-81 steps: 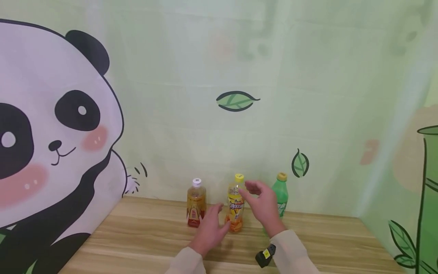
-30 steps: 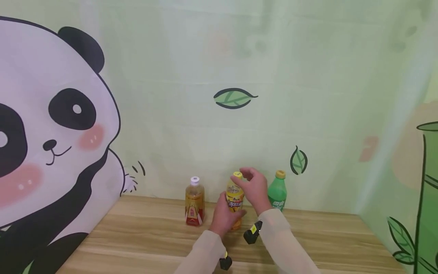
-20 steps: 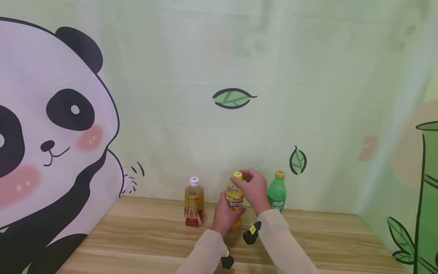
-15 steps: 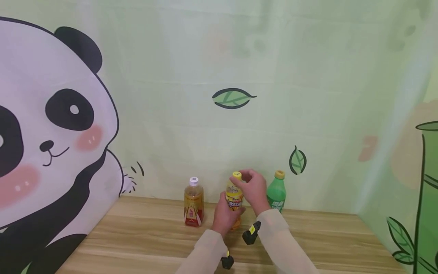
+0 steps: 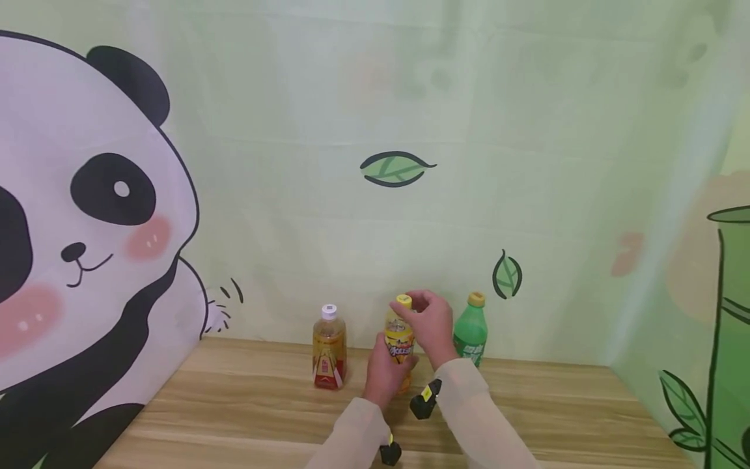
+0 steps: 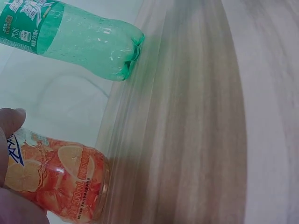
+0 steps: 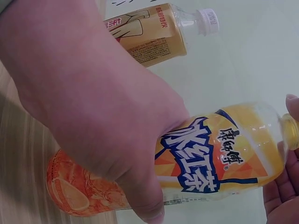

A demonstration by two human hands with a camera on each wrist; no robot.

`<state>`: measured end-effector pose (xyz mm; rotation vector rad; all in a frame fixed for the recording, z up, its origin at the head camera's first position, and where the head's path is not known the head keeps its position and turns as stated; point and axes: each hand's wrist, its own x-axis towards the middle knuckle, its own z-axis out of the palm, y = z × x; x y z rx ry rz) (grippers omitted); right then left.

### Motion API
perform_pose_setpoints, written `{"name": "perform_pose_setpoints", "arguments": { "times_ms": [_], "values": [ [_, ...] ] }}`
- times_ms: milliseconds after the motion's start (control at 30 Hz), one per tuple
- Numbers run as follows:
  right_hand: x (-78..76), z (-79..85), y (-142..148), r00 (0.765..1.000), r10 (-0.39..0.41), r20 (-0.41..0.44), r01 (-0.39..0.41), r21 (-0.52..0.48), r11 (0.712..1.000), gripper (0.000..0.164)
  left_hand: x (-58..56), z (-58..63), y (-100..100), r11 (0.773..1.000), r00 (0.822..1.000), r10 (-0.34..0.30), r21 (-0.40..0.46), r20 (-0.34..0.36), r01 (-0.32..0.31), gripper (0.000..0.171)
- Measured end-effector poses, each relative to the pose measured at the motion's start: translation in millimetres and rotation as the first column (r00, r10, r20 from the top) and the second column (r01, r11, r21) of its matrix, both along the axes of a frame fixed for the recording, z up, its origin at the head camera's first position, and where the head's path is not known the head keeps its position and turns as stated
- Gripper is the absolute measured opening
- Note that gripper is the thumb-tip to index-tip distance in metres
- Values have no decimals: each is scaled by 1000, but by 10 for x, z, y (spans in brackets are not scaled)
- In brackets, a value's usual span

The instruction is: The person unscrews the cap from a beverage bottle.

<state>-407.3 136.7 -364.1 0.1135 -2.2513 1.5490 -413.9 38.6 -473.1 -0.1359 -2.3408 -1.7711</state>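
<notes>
A bottle of iced tea (image 5: pixel 400 333) with a yellow label stands upright on the wooden table, between two other bottles. My left hand (image 5: pixel 385 371) wraps round its body below the middle; in the right wrist view this hand (image 7: pixel 103 102) covers part of the label. At the top, my right hand (image 5: pixel 430 322) pinches the yellow cap (image 5: pixel 403 299) between thumb and fingers. Its fingers (image 7: pixel 281 198) show at the bottle's neck in the right wrist view. The bottle's orange lower part (image 6: pixel 70 172) appears in the left wrist view, its base right at the tabletop.
Left of the hands stands a white-capped bottle of amber drink (image 5: pixel 329 352). A green soda bottle (image 5: pixel 471 329) stands to the right, close to the right hand. Behind the table (image 5: pixel 246 404) hangs a pale green backdrop (image 5: pixel 293 195) with a printed panda.
Both hands were apart from the iced tea bottle at first. The left hand has since gripped its body and the right hand its cap. During the last second they hardly move.
</notes>
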Motion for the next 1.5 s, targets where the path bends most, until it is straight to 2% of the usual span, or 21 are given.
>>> {"name": "perform_pose_setpoints", "arguments": {
  "times_ms": [567, 800, 1133, 1367, 1500],
  "values": [
    [10, -29, -56, 1000, -23, -13, 23, -33, 999, 37, -28, -48, 9, 998, 1000, -21, 57, 15, 20, 57],
    [43, 1, -55, 1000, -16, 14, 16, -27, 1000, 39, -89, -143, -25, 996, 999, -35, 81, 5, 35, 59],
    [120, 35, -10, 1000, -2, -1, 2, -35, 999, 37, 37, -68, -63, 996, 995, -78, 37, -56, 80, 58],
    [247, 107, 28, 999, 39, -14, -39, -56, 998, 43, 155, -6, -113, 990, 985, -138, 3, -108, 139, 55],
    [352, 154, 53, 999, 49, -12, -49, -57, 997, 44, 254, 57, -135, 986, 980, -165, 7, -112, 167, 53]
  ]
}}
